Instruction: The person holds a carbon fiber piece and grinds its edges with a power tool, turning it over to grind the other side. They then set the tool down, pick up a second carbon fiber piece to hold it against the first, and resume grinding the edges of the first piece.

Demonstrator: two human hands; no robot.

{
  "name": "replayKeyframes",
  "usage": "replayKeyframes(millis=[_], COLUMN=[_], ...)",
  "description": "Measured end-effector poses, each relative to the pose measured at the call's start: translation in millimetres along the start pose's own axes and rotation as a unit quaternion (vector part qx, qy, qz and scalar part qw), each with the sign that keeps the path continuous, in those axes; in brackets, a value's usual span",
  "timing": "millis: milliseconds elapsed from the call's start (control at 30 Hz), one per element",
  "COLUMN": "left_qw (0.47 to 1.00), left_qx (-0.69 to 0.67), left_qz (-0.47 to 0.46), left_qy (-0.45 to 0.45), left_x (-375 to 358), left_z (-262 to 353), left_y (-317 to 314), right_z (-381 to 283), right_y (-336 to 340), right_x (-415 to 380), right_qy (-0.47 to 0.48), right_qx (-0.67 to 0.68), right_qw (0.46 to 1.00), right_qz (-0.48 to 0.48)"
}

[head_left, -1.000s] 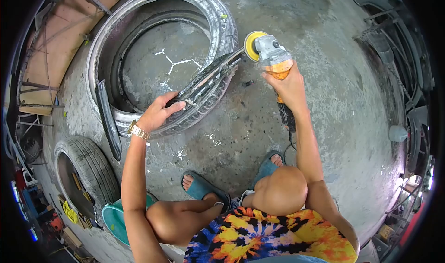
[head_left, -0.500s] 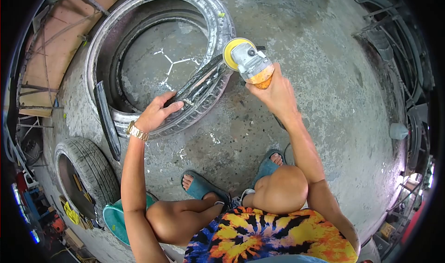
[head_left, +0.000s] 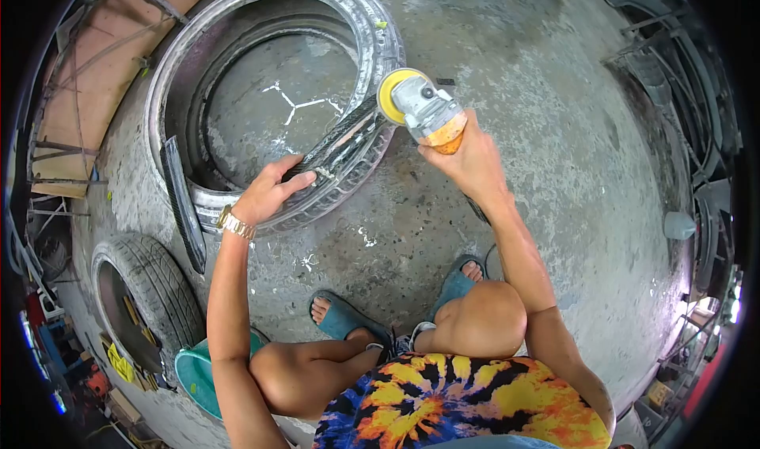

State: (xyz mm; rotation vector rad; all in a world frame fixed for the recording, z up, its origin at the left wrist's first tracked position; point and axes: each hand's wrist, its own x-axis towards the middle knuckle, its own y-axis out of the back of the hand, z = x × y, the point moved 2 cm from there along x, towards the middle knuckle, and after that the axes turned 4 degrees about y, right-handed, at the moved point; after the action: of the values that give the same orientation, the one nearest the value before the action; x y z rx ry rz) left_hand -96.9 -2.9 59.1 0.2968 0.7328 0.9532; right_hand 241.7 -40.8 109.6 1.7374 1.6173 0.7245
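Observation:
My right hand (head_left: 467,155) is wrapped round the body of an angle grinder (head_left: 431,105) with a grey head and an orange housing. Its round yellow disc (head_left: 391,94) overlaps the far end of a long, black trim piece (head_left: 348,136) that has a woven carbon-look surface and a pale strip along it. The near end of that piece is held by my left hand (head_left: 275,189), thumb on top, with a gold watch at the wrist. Beneath the piece lies a large tyre (head_left: 170,77), flat on the concrete floor, its sidewall whitened with dust.
Another black woven-look strip (head_left: 182,204) leans on the tyre's left side. Nearer me, a second tyre (head_left: 162,291) stands tilted beside a green bucket (head_left: 202,378). Dark curved parts hang on a rack (head_left: 661,77) at the right. My sandalled feet rest on the floor (head_left: 570,172).
The grinder and my right hand have shifted slightly left along the trim piece. My left hand keeps its hold in nearly the same place.

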Motion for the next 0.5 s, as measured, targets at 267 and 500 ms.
replayKeyframes(millis=[267, 500], left_qw=[1.000, 1.000], left_qx=[-0.013, -0.013], left_qz=[-0.006, -0.008], left_qy=[0.000, -0.001], left_x=[0, 0], left_z=[2, 1], left_y=[0, -1], right_z=[8, -8], right_y=[9, 5], right_x=[6, 1], right_qy=[0.010, -0.004], right_qx=[0.010, -0.015], right_qw=[0.998, 1.000], right_qz=[0.060, -0.011])
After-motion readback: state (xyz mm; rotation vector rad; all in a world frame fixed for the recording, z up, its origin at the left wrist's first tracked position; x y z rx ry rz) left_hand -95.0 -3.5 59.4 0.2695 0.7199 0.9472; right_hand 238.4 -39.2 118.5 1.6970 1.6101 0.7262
